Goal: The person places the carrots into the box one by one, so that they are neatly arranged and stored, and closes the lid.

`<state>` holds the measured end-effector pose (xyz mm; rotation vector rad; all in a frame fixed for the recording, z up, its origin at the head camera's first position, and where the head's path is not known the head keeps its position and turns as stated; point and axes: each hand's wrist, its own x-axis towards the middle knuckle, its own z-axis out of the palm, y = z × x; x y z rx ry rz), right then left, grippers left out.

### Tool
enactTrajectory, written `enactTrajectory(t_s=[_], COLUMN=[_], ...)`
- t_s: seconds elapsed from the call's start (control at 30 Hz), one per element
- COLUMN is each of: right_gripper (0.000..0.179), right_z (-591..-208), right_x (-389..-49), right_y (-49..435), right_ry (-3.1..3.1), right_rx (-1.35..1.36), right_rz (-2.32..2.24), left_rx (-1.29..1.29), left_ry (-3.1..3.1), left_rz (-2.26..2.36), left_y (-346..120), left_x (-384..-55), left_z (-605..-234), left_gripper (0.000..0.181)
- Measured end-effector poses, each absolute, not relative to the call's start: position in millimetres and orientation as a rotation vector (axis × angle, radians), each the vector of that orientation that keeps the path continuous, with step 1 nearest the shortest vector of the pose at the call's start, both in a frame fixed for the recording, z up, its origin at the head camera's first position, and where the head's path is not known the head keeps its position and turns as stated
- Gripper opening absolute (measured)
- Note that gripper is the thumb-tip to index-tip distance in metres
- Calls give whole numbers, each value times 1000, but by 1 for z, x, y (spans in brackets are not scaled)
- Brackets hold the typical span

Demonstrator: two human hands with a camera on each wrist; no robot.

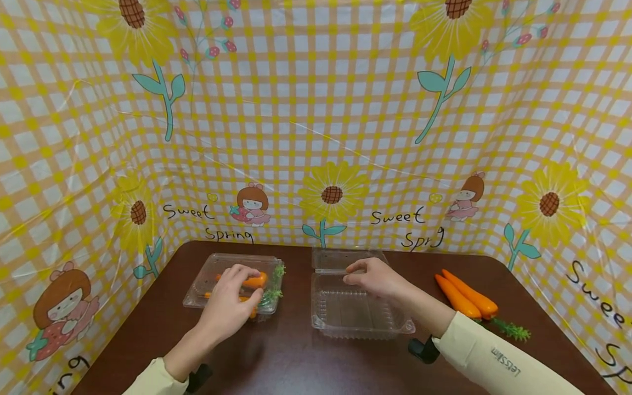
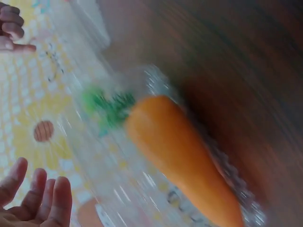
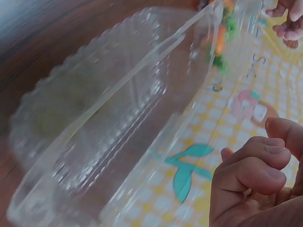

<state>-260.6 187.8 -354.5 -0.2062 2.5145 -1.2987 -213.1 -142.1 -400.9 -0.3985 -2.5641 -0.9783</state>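
Observation:
My left hand (image 1: 229, 299) hovers over a clear plastic box (image 1: 204, 277) on the left. Orange carrots (image 1: 255, 280) lie inside it, their green tops (image 1: 278, 270) at its right side. The left wrist view shows the fingers (image 2: 35, 196) spread, holding nothing, with a large carrot (image 2: 177, 156) seen through the plastic. Above a second clear plastic box (image 1: 345, 315), my right hand (image 1: 377, 277) hangs with loosely bent fingers and nothing in them. This box stands with its lid (image 1: 340, 259) folded back, and no carrots show inside.
Two carrots (image 1: 459, 296) with a green leafy top (image 1: 513, 330) lie on the dark brown table (image 1: 296, 365) at the right. A checked cloth (image 1: 296, 137) with sunflowers rises behind the table and along both sides.

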Motion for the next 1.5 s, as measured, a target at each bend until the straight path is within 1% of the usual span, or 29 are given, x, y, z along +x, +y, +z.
enactTrajectory(t_s=[0.2,0.4,0.63,0.73,0.9,1.03,1.33,1.5], right_gripper=[49,59,60,63,64,64,66,75], right_z=[-353,-354,-362,-364,-366,-371,-384,-389], right_x=[-257,-250,-246,-242,-237,-234,-230,-226], right_y=[213,237,265,276,293,305,328,345], right_ry=[2610,2735,2782,2786,2780,2783,2817,2922], right_rx=[-168,-147,-129,-121,-110,-97,-22,12], right_rz=[-1224,-1128,-1144,-1155,-1182,-1190,-1216,-1094], left_rx=[-509,-612,-698,-709,-695,-674,-672,-691], left_ry=[-2625,-2667,-2731,-2773,-2853,-2907,-2961,-2969], left_rz=[-1041,-1065,-1068,-1099,-1141,-1141,-1135,-1149], left_y=[-114,-90,-69,-62,-54,-52,-51,-50], left_x=[-214,-219,-225,-228,-233,-236,-235,-236], left_z=[-401,-405,-413,-417,-424,-430,-439,-440], left_gripper=[31,39,46,52,63,68,71,72])
